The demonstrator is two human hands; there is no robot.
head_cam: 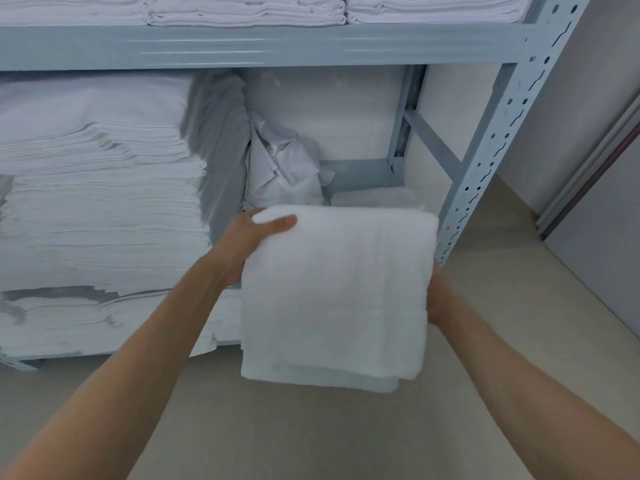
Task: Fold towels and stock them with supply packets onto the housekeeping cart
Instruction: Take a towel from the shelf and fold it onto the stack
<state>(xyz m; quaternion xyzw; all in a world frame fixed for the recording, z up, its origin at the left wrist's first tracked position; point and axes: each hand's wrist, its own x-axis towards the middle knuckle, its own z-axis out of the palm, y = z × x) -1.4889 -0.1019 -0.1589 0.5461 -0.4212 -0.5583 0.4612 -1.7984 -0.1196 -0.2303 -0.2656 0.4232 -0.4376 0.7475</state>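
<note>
White terry towel [334, 299] at frame centre looks soft and floppy, so we grip its upper edges, left hand [242, 244] thumb pinching over the corner, right hand [437, 299] fingers hidden behind it.

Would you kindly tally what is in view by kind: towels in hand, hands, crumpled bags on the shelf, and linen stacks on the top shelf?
Towel in hand: 1
Hands: 2, left hand and right hand
Crumpled bag: 1
Top-shelf stacks: 3
Total: 7
</note>
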